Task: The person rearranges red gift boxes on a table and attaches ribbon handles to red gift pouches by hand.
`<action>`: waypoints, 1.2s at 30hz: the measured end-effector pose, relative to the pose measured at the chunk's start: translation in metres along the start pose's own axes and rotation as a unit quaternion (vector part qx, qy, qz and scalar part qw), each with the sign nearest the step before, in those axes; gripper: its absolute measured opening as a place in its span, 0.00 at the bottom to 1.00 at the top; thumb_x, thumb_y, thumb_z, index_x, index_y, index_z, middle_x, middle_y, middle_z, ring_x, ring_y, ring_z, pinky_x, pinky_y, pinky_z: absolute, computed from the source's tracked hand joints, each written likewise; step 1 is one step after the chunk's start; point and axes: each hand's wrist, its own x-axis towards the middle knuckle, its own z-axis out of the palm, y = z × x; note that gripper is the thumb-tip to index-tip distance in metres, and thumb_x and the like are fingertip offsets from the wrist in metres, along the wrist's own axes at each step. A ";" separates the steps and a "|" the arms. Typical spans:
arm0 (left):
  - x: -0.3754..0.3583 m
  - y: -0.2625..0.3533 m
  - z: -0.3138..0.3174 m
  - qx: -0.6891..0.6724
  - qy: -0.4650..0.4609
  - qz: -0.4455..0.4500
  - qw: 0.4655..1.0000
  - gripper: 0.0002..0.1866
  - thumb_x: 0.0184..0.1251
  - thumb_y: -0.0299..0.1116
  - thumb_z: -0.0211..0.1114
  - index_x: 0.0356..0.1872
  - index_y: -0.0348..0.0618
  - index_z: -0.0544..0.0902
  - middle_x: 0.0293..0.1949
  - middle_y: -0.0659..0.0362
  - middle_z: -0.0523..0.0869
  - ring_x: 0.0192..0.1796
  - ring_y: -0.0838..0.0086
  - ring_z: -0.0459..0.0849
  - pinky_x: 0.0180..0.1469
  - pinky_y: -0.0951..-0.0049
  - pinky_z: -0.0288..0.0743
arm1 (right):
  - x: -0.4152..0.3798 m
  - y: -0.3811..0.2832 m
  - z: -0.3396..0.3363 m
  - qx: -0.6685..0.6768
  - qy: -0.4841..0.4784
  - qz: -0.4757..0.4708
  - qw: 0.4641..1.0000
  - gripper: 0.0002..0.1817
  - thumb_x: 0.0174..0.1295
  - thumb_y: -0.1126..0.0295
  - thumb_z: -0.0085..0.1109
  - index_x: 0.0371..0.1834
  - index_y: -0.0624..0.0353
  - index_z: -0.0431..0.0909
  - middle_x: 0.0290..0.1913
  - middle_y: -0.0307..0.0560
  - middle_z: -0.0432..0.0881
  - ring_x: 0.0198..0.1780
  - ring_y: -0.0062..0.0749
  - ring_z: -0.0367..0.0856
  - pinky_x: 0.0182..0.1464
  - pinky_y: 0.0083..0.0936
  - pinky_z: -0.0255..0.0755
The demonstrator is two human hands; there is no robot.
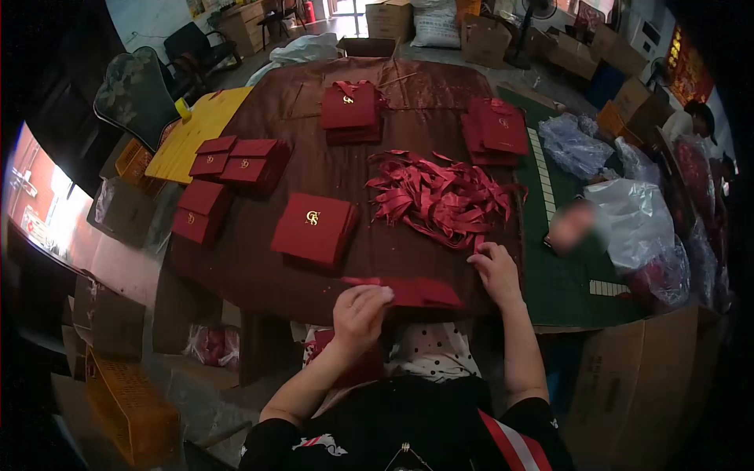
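Note:
On the brown-covered table lies a tangled pile of red ribbons. My right hand is at the pile's lower right edge, its fingers pinched on a ribbon end. Near the table's front edge, a flat red pouch lies just right of my left hand. The fingers of my left hand are curled together; what they hold, if anything, is hidden. A stack of red pouches with a gold logo sits beyond my left hand.
More red stacks stand at the back, back right and left. Plastic-wrapped bundles lie on the green surface at right. A large cardboard box is at front right, an orange crate at front left.

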 end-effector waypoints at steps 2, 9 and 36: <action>0.009 0.000 -0.012 -0.055 0.025 -0.104 0.993 0.16 0.56 0.16 0.71 0.46 0.41 0.83 0.42 0.54 0.88 0.46 0.60 0.87 0.47 0.63 0.79 | 0.001 -0.008 0.002 0.012 0.025 -0.013 1.000 0.09 0.60 0.78 0.66 0.42 0.53 0.83 0.56 0.49 0.78 0.51 0.49 0.79 0.51 0.41 0.78; 0.032 -0.042 0.013 -0.130 -0.013 -0.355 0.926 0.12 0.68 0.28 0.67 0.51 0.42 0.82 0.41 0.51 0.88 0.43 0.58 0.87 0.47 0.65 0.80 | -0.008 -0.077 -0.015 0.271 0.177 0.029 0.946 0.08 0.58 0.79 0.68 0.40 0.59 0.82 0.39 0.47 0.84 0.42 0.40 0.81 0.44 0.33 0.75; -0.012 -0.026 0.044 0.071 -0.106 -0.346 0.929 0.32 0.53 0.45 0.80 0.56 0.40 0.78 0.43 0.53 0.82 0.48 0.56 0.80 0.51 0.59 0.76 | 0.090 -0.143 -0.138 0.197 0.369 -0.119 0.900 0.10 0.58 0.84 0.70 0.41 0.61 0.84 0.39 0.43 0.82 0.34 0.22 0.78 0.34 0.20 0.71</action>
